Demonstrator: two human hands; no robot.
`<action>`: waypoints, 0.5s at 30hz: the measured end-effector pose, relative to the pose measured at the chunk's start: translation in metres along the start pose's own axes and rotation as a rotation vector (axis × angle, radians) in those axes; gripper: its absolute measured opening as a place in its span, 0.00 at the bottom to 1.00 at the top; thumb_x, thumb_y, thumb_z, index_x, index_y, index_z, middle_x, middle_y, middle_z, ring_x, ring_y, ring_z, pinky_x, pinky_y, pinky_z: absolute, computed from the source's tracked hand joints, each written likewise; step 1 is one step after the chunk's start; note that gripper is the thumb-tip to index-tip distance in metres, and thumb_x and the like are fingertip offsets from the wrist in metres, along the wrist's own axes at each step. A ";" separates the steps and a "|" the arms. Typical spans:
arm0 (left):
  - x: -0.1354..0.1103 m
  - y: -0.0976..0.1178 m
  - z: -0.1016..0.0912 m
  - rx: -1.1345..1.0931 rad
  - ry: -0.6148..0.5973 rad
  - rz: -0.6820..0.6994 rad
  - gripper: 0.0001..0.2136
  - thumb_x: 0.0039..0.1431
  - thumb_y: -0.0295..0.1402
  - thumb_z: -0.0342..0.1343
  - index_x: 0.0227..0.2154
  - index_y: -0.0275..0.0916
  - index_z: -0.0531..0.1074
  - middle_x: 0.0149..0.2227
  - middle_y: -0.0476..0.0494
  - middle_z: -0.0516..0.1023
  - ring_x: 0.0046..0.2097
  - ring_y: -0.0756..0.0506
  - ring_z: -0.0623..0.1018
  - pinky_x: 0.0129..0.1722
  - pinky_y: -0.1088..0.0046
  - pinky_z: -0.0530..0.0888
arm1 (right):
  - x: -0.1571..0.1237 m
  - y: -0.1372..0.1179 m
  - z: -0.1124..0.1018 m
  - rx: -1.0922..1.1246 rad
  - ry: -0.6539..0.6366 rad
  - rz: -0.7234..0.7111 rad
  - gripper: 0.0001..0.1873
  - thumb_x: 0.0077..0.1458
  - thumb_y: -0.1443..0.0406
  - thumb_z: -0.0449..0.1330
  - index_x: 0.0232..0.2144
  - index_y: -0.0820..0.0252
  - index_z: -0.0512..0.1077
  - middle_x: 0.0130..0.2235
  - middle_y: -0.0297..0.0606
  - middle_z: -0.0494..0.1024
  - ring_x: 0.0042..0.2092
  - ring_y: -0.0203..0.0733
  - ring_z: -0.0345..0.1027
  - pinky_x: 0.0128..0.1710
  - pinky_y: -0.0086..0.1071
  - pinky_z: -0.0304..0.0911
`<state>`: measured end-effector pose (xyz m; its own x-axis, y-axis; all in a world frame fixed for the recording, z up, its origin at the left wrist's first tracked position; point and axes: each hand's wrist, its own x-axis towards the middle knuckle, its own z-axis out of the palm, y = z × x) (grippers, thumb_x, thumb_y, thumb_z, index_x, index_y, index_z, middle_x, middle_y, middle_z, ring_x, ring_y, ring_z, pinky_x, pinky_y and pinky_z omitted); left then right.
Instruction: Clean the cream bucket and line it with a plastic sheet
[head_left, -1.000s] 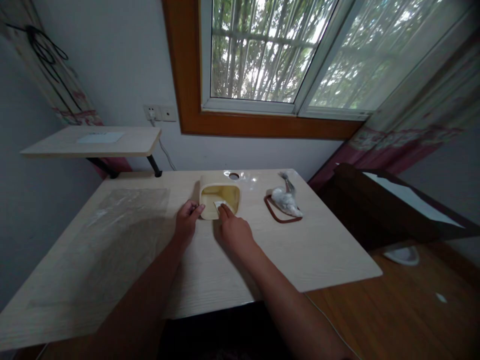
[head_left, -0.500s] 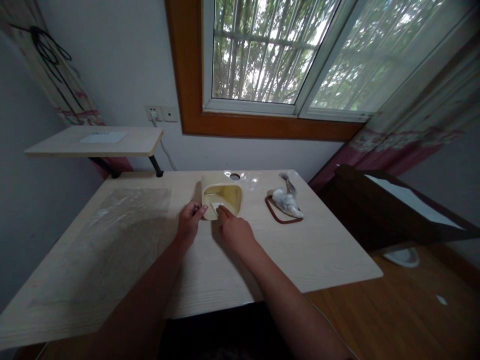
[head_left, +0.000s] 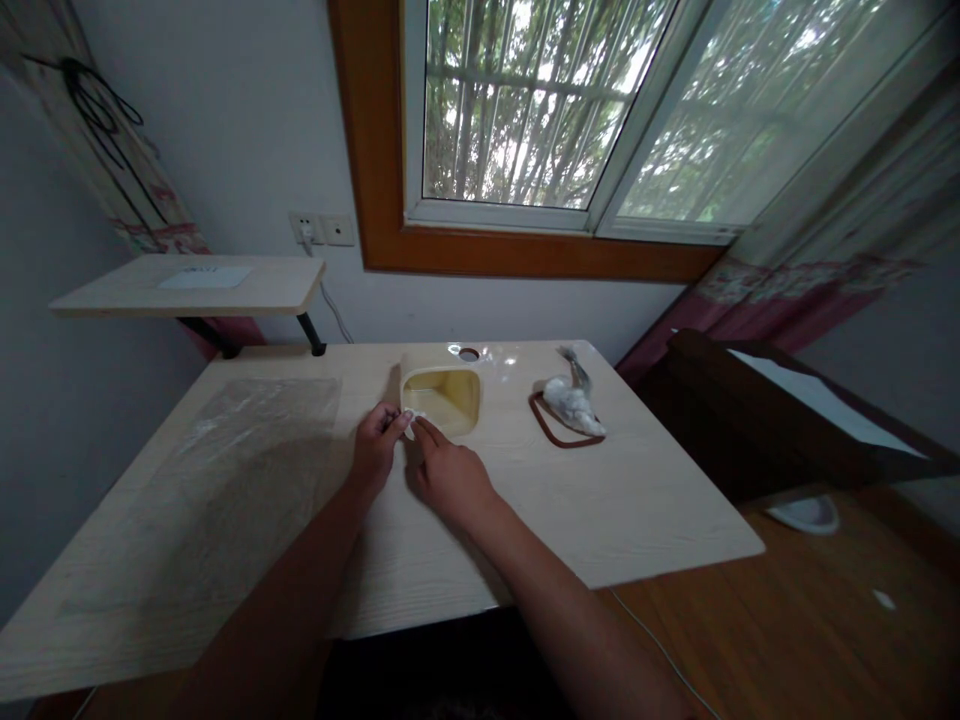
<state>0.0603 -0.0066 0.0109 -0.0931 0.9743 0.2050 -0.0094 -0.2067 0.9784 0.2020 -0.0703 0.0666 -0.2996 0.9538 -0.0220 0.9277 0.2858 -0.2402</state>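
A cream-coloured plastic box lies near the back of the table, its open side facing me. My left hand is closed at the box's near left corner, thumb on the rim. With its fingers pressed together, my right hand holds a small white tissue-like piece against that same corner, right beside the left thumb. The fingers partly cover the piece, so its exact kind is unclear. Right of the box, a brown rounded frame rests on the table, partly under a crumpled white plastic bag.
A clear plastic sheet lies on the left of the table. Behind it stands a raised shelf with a paper on it. A round cable hole is behind the box. A dark piece of furniture stands to the right.
My right hand has moved left with the white piece, from inside the box's lower rim to its left corner by my left thumb. The left hand has hardly moved.
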 end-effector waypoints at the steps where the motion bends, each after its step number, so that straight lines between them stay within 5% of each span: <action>1: 0.000 0.000 0.000 0.000 -0.002 -0.007 0.13 0.55 0.42 0.62 0.26 0.40 0.67 0.24 0.54 0.68 0.28 0.51 0.70 0.29 0.77 0.69 | -0.001 0.002 -0.001 -0.005 0.000 0.009 0.37 0.62 0.62 0.50 0.71 0.56 0.49 0.73 0.46 0.51 0.53 0.51 0.75 0.50 0.42 0.72; 9: -0.002 0.005 0.002 0.005 -0.019 -0.003 0.14 0.56 0.43 0.62 0.27 0.40 0.67 0.23 0.53 0.68 0.27 0.50 0.71 0.29 0.76 0.68 | 0.001 0.022 -0.020 -0.100 -0.053 0.137 0.31 0.63 0.68 0.48 0.68 0.56 0.56 0.69 0.51 0.60 0.50 0.52 0.77 0.47 0.43 0.72; 15: -0.002 0.009 0.003 -0.020 -0.020 -0.032 0.13 0.55 0.42 0.61 0.26 0.40 0.67 0.23 0.53 0.68 0.27 0.50 0.70 0.29 0.76 0.67 | 0.018 0.015 -0.030 -0.109 -0.052 0.054 0.19 0.63 0.67 0.50 0.53 0.61 0.73 0.50 0.51 0.80 0.47 0.51 0.78 0.44 0.39 0.71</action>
<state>0.0638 -0.0098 0.0197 -0.0725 0.9820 0.1743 -0.0320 -0.1769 0.9837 0.2173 -0.0461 0.0918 -0.2574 0.9627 -0.0831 0.9606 0.2456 -0.1301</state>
